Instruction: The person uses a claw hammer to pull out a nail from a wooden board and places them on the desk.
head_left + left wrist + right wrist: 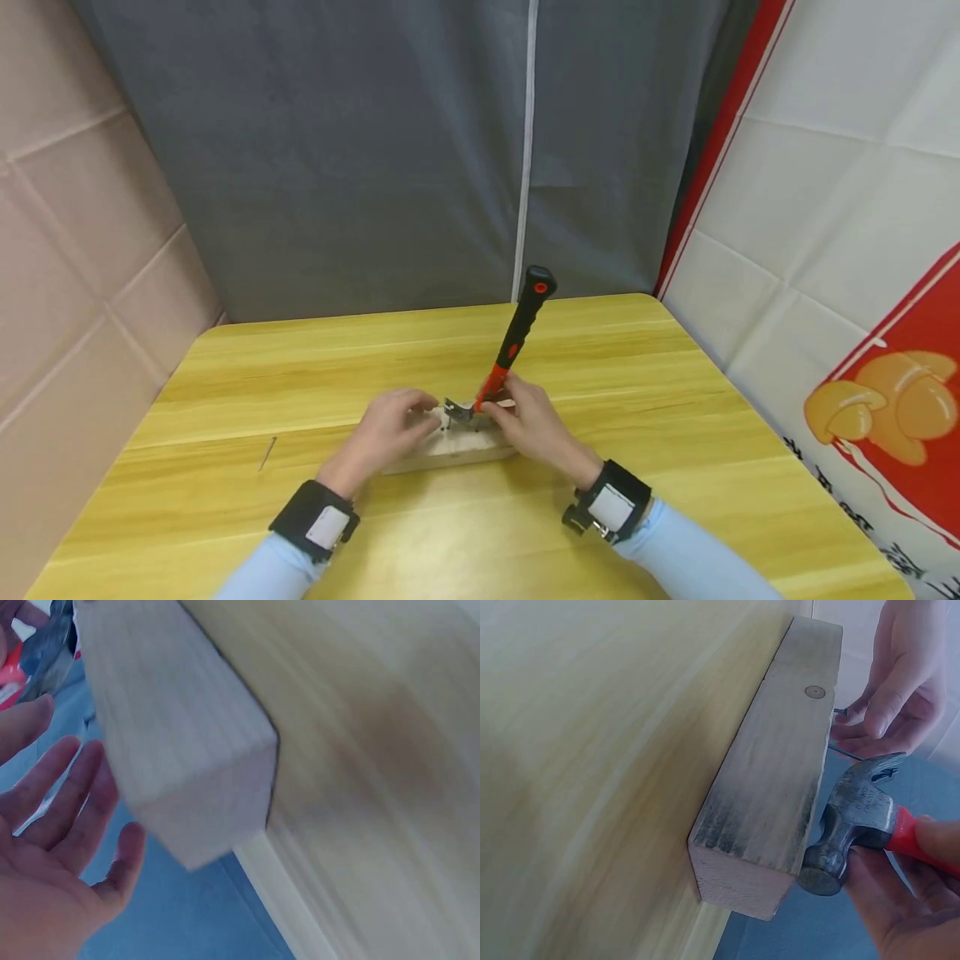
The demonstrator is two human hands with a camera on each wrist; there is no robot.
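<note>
A claw hammer (515, 337) stands with its black and red handle slanting up and its metal head low over a pale wooden block (450, 457). My right hand (536, 423) holds the red part of the handle just above the head, with the thumb on one side and fingers on the other in the right wrist view. There, the claw lies near a nail (845, 752) sticking out of the block, and a second nail (841, 712) juts out close to my left hand's fingers. Loosely bent and holding nothing, my left hand (386, 432) is beside the block's left end.
A loose nail (267, 454) lies on the wood-grain table (225, 392), left of my left hand. Behind the table hangs a grey curtain (360, 167). White panelled walls (825, 208) close in the sides, the right one with red printing.
</note>
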